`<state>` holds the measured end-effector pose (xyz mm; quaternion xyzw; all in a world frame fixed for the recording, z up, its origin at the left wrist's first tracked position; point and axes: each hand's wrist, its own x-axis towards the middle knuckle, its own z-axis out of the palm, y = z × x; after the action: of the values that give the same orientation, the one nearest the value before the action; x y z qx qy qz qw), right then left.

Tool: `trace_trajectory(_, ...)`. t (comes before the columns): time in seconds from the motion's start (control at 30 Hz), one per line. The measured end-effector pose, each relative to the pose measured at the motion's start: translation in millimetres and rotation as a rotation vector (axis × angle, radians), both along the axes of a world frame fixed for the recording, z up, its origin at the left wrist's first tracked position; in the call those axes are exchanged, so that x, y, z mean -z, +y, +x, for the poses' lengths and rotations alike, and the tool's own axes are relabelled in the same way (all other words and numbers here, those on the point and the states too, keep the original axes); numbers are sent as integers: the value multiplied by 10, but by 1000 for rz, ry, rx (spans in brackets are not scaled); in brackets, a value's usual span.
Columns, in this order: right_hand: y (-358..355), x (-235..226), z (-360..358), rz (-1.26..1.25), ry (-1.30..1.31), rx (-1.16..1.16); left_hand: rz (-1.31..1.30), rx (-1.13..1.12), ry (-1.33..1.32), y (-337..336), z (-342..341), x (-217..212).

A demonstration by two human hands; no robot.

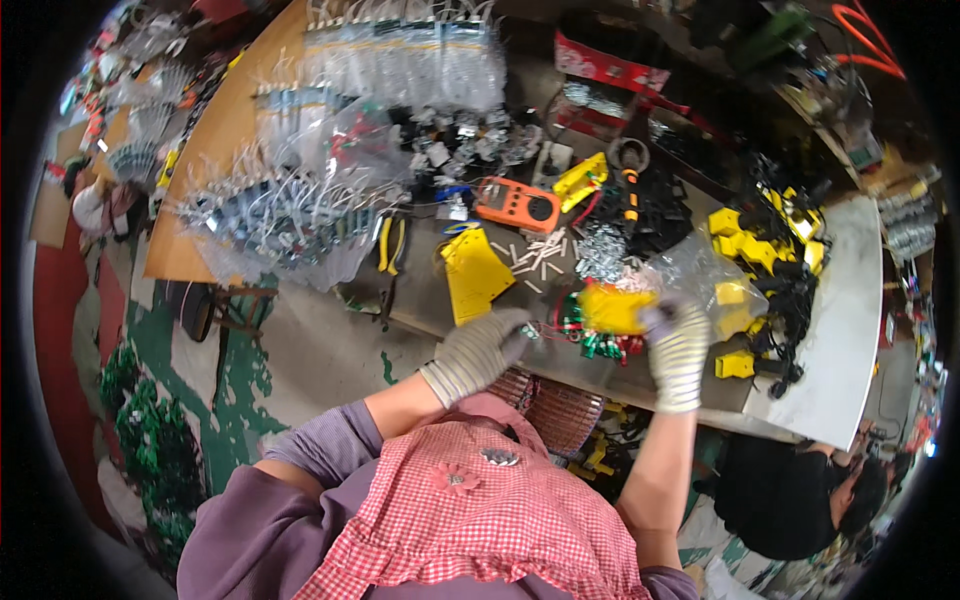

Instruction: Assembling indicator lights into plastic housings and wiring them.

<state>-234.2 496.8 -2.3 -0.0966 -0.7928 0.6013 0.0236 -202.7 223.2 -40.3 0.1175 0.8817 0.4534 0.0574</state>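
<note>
My left hand (478, 355), in a striped knit glove, is closed in a pinch at the bench's near edge. At its fingertips is a small wired part (531, 331), too small to make out well. My right hand (680, 352), gloved alike and a little blurred, grips the right end of a yellow plastic housing (614, 309). Beneath the housing, green and red wired pieces (606, 345) lie in a heap. Beyond my left hand lies a flat yellow plate (474, 276), with short white sleeves (538, 256) scattered beside it.
An orange multimeter (517, 205) and yellow-handled pliers (391, 247) lie farther back. Bagged strips of wired parts (400, 75) cover the far left. Yellow housings with black cables (755, 245) pile up at right. A person in black (780, 500) is at lower right.
</note>
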Motion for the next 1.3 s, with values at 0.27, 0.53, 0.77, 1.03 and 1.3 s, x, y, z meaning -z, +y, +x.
trace_trajectory(0.27, 292, 46, -801, 854, 253, 259, -551, -429, 195, -610, -596, 433)
trace_trajectory(0.53, -1103, 504, -175, 426, 325, -401, -586, -307, 37, -933, -822, 602)
trace_trajectory(0.77, -1120, 239, -222, 288, 220, -527, -230, 168, 261, -256, -592, -437)
trace_trajectory(1.03, 319, -616, -543, 270, 207, -78, 165, -36, 218, 603, -605, 175)
trace_trajectory(1.3, 2753, -1614, -2239, -238, 643, 358, -134, 153, 249, 787, -367, 692)
